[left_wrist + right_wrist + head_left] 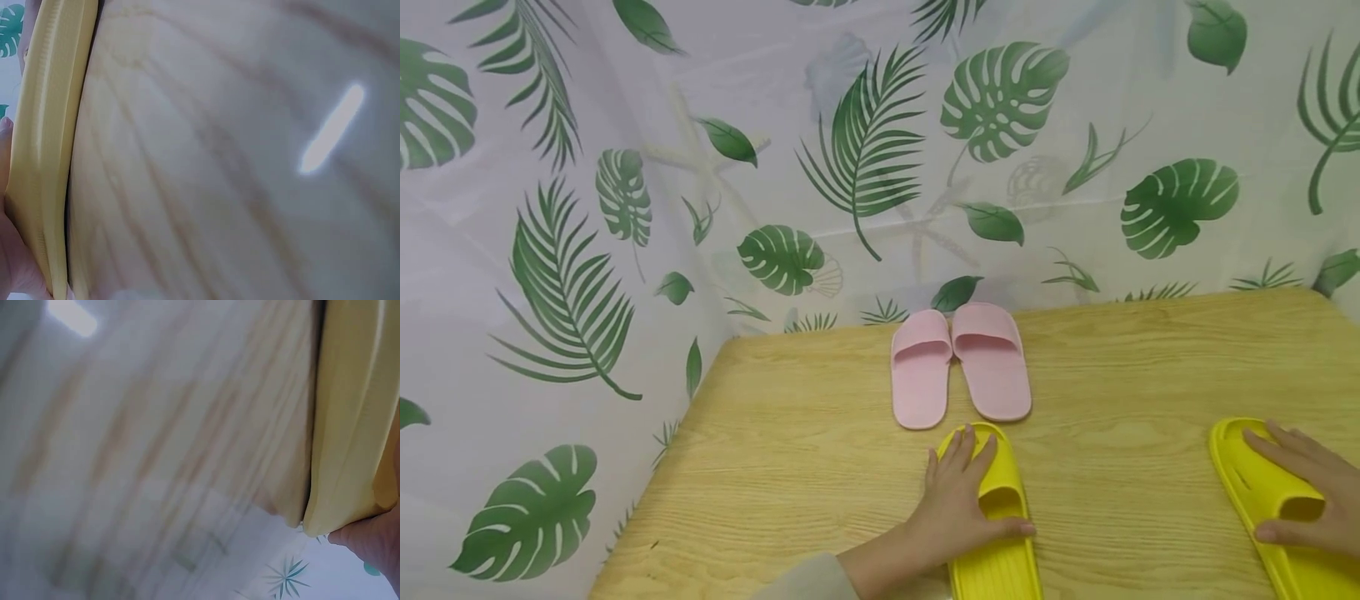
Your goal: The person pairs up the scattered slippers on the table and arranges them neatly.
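Rests left hand (955, 507), straight-fingered and spread, on left yellow slipper (1000, 573), and right hand (1328, 487) likewise on right yellow slipper (1262, 483), with pink slippers (992, 375) far on tabletop (1112, 400).

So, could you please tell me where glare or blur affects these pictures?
Head view: yellow moulded slippers fairly sharp; left wrist view: a white glare streak at right on the glossy wood-grained tabletop, grain blurred; right wrist view: similar glare, upper left.
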`<act>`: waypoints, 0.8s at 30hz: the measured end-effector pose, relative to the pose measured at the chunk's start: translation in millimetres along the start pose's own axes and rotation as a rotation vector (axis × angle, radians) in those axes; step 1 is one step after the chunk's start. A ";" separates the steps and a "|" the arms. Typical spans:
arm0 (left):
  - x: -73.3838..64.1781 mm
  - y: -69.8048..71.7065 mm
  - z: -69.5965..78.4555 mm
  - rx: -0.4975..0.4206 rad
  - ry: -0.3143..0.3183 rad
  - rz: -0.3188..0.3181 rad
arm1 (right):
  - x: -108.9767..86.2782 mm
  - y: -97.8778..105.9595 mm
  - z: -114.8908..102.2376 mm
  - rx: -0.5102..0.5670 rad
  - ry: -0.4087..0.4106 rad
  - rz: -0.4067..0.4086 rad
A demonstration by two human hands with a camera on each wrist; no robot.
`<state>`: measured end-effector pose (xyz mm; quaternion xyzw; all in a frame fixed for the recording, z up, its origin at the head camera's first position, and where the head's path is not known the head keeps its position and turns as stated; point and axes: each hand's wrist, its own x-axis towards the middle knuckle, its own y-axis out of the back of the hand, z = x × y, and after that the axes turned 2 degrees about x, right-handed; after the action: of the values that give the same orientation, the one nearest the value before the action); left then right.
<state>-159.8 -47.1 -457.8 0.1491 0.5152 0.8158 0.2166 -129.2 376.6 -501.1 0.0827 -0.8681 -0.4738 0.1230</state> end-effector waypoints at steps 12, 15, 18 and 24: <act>0.7 -2.4 1.6 -0.004 -0.005 0.009 | 0.3 1.8 -3.8 0.008 0.013 -0.011; 0.9 -3.1 1.9 0.010 -0.008 0.017 | 1.0 0.7 -2.0 0.015 0.044 0.006; 1.2 -3.1 2.5 0.010 -0.003 0.021 | 2.8 -0.1 0.1 0.025 0.077 0.026; 2.1 -3.4 4.7 -0.013 0.006 0.008 | 3.6 0.2 2.6 0.050 0.105 0.036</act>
<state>-158.8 -41.0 -458.8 0.1473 0.5099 0.8204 0.2126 -133.5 377.8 -501.9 0.0947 -0.8735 -0.4445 0.1746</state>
